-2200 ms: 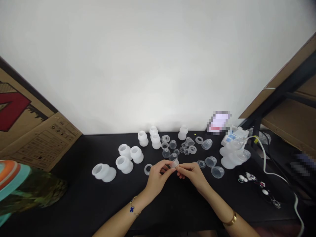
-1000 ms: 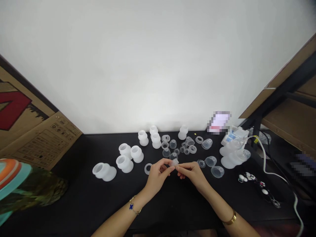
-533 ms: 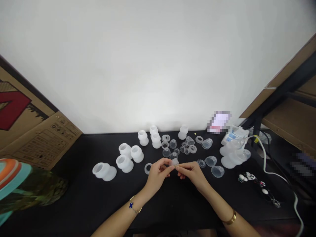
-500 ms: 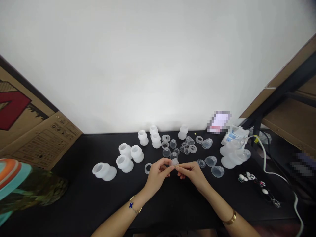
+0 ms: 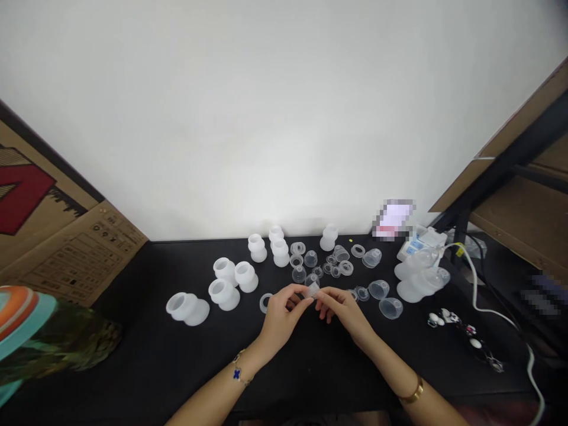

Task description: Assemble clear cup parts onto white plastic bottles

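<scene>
Between the fingertips of both hands is a small translucent bottle part (image 5: 313,289), its exact kind hard to make out. My left hand (image 5: 284,307) pinches it from the left, thumb and forefinger together. My right hand (image 5: 339,305) pinches its right side, the other fingers curled beneath. Just behind lie see-through domed caps (image 5: 299,274) and flat rings (image 5: 346,268). Another ring (image 5: 265,303) lies by my left hand, partly covered by it. Right of my right hand are more domed caps (image 5: 391,307).
Several white open-necked bottles (image 5: 224,294) stand left and at the back of the black table (image 5: 186,367). Capped bottles (image 5: 419,285), a white cable (image 5: 497,315) and a beaded trinket (image 5: 465,332) are at right. A large jar (image 5: 62,337) and a cardboard box (image 5: 110,254) border the left.
The small translucent part has tilted and risen slightly between my fingers. My right fingertips have shifted up a little around it; the bottles and loose parts have stayed put.
</scene>
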Demonstrator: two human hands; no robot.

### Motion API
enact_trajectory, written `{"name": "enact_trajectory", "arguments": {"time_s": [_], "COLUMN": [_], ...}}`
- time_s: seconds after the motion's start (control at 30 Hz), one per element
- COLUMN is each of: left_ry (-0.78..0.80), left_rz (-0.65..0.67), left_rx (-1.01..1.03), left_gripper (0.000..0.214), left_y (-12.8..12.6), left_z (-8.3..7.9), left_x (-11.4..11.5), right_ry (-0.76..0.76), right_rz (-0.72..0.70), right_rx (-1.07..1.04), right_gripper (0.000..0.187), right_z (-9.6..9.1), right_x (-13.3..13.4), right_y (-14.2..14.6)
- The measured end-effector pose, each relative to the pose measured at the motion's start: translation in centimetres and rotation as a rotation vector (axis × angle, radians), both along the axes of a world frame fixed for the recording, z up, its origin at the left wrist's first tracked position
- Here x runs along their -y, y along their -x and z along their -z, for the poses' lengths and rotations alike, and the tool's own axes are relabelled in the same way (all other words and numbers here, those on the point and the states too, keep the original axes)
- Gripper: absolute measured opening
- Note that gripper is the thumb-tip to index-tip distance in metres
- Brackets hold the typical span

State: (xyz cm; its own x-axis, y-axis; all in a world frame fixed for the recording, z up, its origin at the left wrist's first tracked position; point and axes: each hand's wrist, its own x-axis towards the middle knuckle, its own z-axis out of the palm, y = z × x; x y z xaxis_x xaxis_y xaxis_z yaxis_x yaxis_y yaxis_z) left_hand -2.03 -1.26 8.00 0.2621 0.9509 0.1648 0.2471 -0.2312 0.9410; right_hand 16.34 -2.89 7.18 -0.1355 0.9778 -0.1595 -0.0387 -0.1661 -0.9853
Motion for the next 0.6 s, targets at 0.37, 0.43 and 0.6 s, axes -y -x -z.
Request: {"name": "enact_trajectory", "arguments": {"time_s": [0.37,0.43,0.6], "left_ry": [-0.015,-0.01,-0.065], "left_rz": [0.023,0.021,0.012], "left_rx": [0.004,-0.011,-0.117], "left_gripper": [0.014,0.018,0.018], "left_y": [-0.05,0.02,0.12], "left_z": [-0.08,-0.07,0.21], "left_x": [-0.13,-0.13,-0.07], "right_ry": [0.045,0.021,-0.04], "right_rz": [-0.097,-0.105,-0.088], "right_rx": [-0.019,0.019,0.161], "right_gripper": [0.046,0.044,0.037], "right_z": [0.59,0.71,0.71], "right_x": [-0.1,-0.02,0.41], "right_y": [0.09,0.11,0.26]}}
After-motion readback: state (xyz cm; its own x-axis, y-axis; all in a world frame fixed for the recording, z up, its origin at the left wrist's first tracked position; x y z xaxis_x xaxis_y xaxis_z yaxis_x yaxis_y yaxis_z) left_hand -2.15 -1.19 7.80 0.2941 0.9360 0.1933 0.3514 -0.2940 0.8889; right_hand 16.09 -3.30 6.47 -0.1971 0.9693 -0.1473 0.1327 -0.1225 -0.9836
